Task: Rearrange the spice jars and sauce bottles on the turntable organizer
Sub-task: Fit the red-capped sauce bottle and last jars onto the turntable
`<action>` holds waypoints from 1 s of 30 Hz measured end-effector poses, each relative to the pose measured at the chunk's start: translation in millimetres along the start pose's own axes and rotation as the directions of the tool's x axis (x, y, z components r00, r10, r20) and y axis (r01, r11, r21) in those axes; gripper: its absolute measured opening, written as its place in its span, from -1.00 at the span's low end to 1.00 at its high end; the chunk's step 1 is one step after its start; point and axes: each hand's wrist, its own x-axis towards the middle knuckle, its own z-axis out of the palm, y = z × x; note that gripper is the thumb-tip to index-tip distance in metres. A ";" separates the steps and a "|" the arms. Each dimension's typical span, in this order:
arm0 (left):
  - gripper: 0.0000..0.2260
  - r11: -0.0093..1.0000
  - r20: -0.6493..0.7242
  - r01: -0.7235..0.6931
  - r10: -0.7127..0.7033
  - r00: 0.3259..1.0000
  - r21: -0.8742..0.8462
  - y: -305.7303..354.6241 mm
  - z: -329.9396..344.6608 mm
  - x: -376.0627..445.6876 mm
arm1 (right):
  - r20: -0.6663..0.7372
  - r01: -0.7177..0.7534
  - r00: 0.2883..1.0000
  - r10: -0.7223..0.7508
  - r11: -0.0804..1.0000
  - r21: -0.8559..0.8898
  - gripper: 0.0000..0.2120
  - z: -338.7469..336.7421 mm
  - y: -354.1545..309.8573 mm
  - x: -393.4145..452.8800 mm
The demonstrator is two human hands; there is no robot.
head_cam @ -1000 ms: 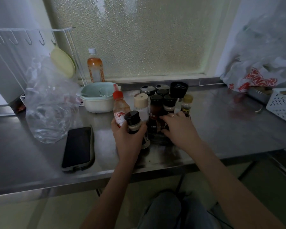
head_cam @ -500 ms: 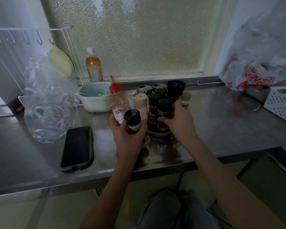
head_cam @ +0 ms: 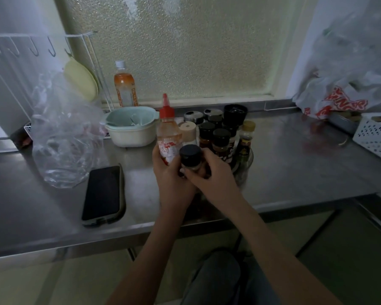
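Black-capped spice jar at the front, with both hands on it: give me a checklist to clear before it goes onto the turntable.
1. Hold on the black-capped spice jar: left hand wraps it from the left, right hand from the right. Ok.
2. Jar upright, cap on: ok.
3. Red-capped sauce bottle close behind the left hand's fingers, could get knocked: not ok.
4. Free slot on the turntable: jars crowd it, front hidden by the hands. Cannot tell.
5. Phone lies off to the left, apart: ok.
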 end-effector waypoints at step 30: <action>-0.34 0.979 -0.161 0.193 -0.201 0.966 -0.063 14.1 -0.7 5.8 | -0.324 -0.194 0.946 0.028 0.848 -0.494 -0.76 -38.8 56.4 -27.5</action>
